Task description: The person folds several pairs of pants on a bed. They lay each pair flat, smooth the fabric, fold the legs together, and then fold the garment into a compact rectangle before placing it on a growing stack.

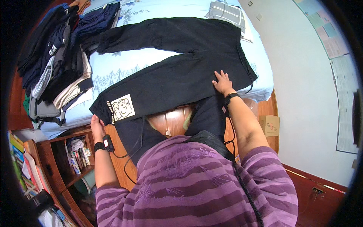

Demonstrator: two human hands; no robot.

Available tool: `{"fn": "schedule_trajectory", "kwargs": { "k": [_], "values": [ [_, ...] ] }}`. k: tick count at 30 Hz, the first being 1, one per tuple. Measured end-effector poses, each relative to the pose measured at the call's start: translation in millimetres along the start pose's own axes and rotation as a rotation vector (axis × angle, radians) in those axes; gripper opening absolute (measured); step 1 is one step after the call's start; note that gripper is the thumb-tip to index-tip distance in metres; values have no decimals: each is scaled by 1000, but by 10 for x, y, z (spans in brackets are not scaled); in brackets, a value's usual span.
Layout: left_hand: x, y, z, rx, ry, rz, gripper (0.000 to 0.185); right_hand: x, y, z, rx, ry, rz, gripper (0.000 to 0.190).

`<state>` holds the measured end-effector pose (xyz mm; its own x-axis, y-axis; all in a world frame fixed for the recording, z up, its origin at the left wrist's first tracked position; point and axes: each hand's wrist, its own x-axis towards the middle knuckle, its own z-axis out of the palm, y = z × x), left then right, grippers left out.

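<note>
Black trousers (pixel 170 73) lie spread across the bed, their waist to the right and both legs reaching left. A pale printed cartoon patch (pixel 123 107) shows near the cuff of the closer leg. My left hand (pixel 97 124) is at that cuff's lower corner, its fingers closed on the edge. My right hand (pixel 223 82) rests flat on the upper part of the closer leg, below the waistband, fingers spread. Each wrist wears a black strap, with cables running down from them.
Piled folded clothes (pixel 56 65) cover the bed's left side. A grey checked folded cloth (pixel 227 14) lies at the far right of the blue bedsheet (pixel 263 62). Wooden shelves with books (pixel 79 156) stand at lower left; a cardboard box (pixel 268 125) sits by the right wall.
</note>
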<state>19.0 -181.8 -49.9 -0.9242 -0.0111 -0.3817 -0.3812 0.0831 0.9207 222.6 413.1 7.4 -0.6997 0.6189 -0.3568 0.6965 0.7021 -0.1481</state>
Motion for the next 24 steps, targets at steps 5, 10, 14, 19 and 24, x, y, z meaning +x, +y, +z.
{"fn": "schedule_trajectory", "kwargs": {
  "k": [5,10,14,19,24],
  "values": [
    [-245,210,622,489,80,354,57,-28,43,30,-55,197,-190,53],
    [-389,534,1116,618,272,594,39,115,253,161,-58,191,-241,57],
    [-472,510,1220,671,430,731,45,316,378,274,-101,84,-140,61],
    [-512,469,1152,568,407,658,51,320,363,245,-80,85,-137,60],
    [-578,481,1093,498,379,627,59,327,367,232,-84,79,-130,60]
  ]
}}
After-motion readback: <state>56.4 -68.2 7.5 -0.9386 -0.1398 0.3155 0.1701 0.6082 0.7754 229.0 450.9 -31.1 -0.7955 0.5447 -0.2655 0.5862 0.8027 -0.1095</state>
